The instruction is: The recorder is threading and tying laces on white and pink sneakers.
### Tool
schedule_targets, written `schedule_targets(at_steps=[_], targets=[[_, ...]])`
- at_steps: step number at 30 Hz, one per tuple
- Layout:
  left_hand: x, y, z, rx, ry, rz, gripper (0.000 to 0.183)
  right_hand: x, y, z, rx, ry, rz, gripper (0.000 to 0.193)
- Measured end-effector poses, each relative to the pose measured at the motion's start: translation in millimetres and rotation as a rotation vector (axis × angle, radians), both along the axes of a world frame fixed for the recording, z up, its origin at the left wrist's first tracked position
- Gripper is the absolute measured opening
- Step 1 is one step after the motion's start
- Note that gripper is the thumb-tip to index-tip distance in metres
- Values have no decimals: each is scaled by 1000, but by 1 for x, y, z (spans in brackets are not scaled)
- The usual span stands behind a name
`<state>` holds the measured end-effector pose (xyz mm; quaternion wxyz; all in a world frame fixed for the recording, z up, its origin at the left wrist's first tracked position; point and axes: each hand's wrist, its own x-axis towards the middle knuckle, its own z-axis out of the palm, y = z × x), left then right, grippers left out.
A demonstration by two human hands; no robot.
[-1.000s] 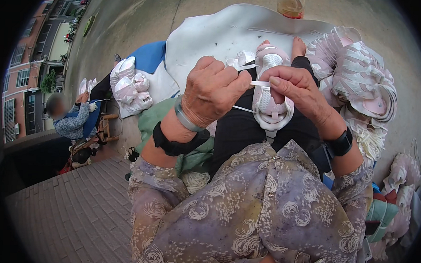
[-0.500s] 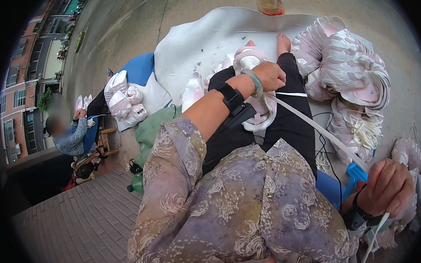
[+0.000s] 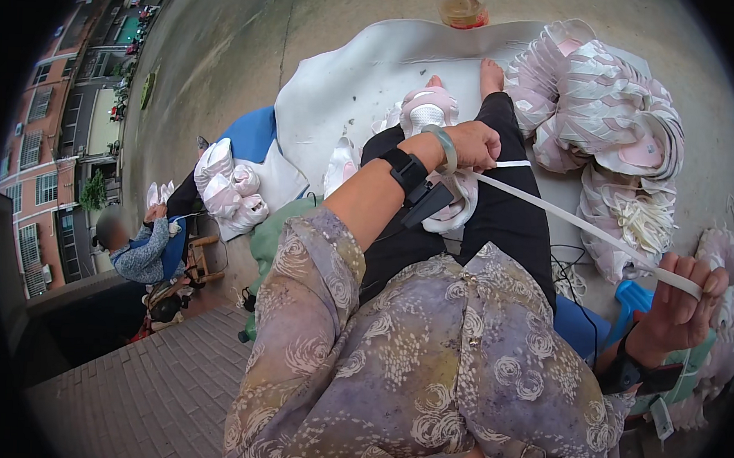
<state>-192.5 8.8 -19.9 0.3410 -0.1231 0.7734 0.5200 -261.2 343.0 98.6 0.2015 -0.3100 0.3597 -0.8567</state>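
A pink-and-white shoe upper lies on my lap between my thighs, partly hidden by my forearm. My left hand, with a jade-coloured bangle at its wrist, is closed above the upper and grips a flat white shoelace. A short piece of the lace sticks out to the right of that fist, over my dark trouser leg. The long part runs taut down to the right to my right hand, which is raised with curled fingers around it. Where the lace meets the upper is hidden by my left hand.
Stacked pink-and-white shoe uppers stand right of my leg, with a bundle of white laces below. A blue plastic stool is near my right hand. A jar stands beyond the white sheet. Another person sits at left.
My right hand has risen slightly and turned, and the lace now crosses its fingers. The loose end that hung below it no longer shows. My left hand has barely moved.
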Motion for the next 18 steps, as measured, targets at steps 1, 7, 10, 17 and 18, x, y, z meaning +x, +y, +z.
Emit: schedule_targets(at_steps=[1, 7, 10, 17, 18], targets=[[3, -2, 13, -3, -2, 2, 12, -4, 3, -2, -6, -63, -38, 10], [38, -36, 115, 372, 299, 550, 14, -36, 24, -3, -34, -265, -161, 10], [68, -66, 157, 370, 527, 702, 12, -62, 43, -12, 36, -209, -138, 7], [141, -125, 210, 344, 803, 1043, 10, -125, 92, -61, 201, -239, -352, 31], [153, -133, 217, 319, 834, 1058, 10, -131, 94, -64, 251, -223, -326, 36]])
